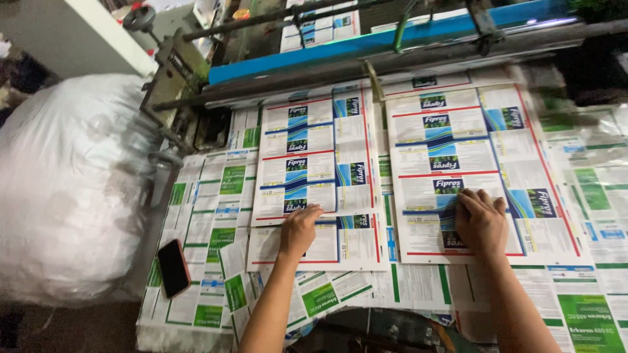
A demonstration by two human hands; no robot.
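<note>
**Both hands flat on printed sheets**

Nearest, at 7 o'clock, a dark phone (173,268) lies on the paper-covered tabletop (418,287). Left hand (299,229) presses flat, fingers spread, on the left blue-and-white printed sheet (314,170). Right hand (481,219) rests released on the right sheet (458,150). A big white sack (65,189) sits at 9 o'clock, and a blue machine bar (392,36) runs across at 12.

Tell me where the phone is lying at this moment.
In the head view the phone lies at the lower left, on the green and white printed sheets near the table's left edge, beside the big white bag, left of the left hand.
</note>
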